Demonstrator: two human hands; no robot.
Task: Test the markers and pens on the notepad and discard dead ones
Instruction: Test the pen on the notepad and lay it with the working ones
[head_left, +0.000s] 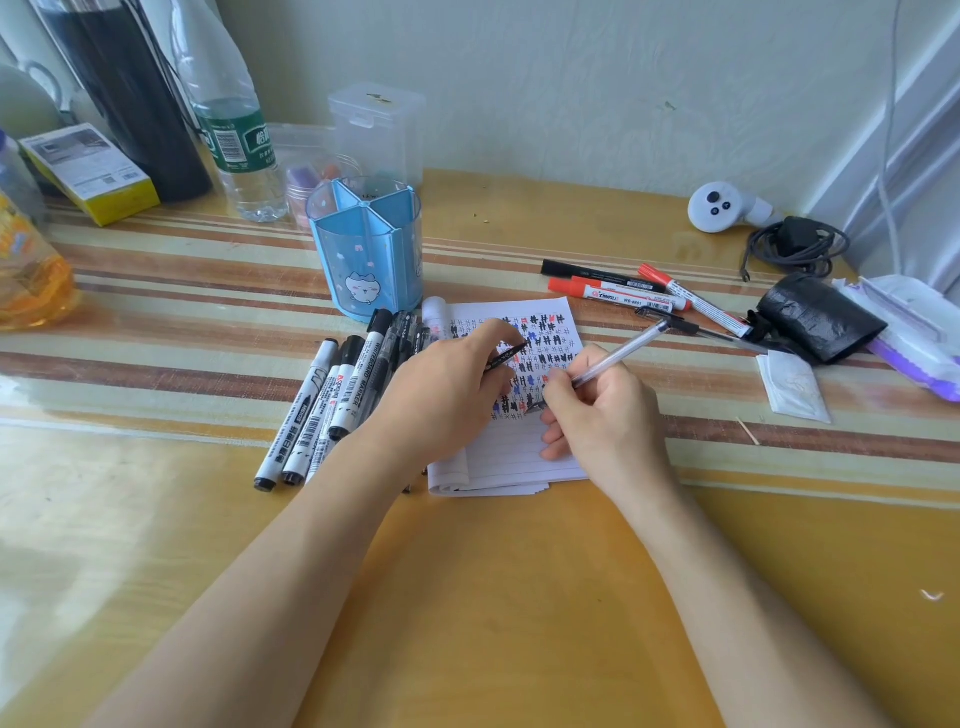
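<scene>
The right grip (602, 415) is curled round a clear-barrelled pen (618, 353), thumb and forefinger pinching it low down. The pen's tip is down on the notepad (519, 457), at the lower edge of the crowded rows of test marks. The left grip (447, 395) rests over the pad's left side and pinches a short black piece (506, 358) in its fingertips. It may be this pen's cap, but I cannot tell for sure.

The pad lies on the worktop (519, 597) in front of the person. A bunch of black markers (322, 405) lies just beside its left edge, and a looser group of red and black markers (623, 293) lies beyond its far right corner. A blue pen holder (366, 249) stands behind the pad.

As I judge the risks:
- A thin stroke could get lost among the dense marks, and a working pen be thrown out as dead.
- The pad could slide if the left grip eases off.
- The two heaps are near enough that a tested pen might land in the wrong one.
- The small black piece could roll away if dropped
</scene>
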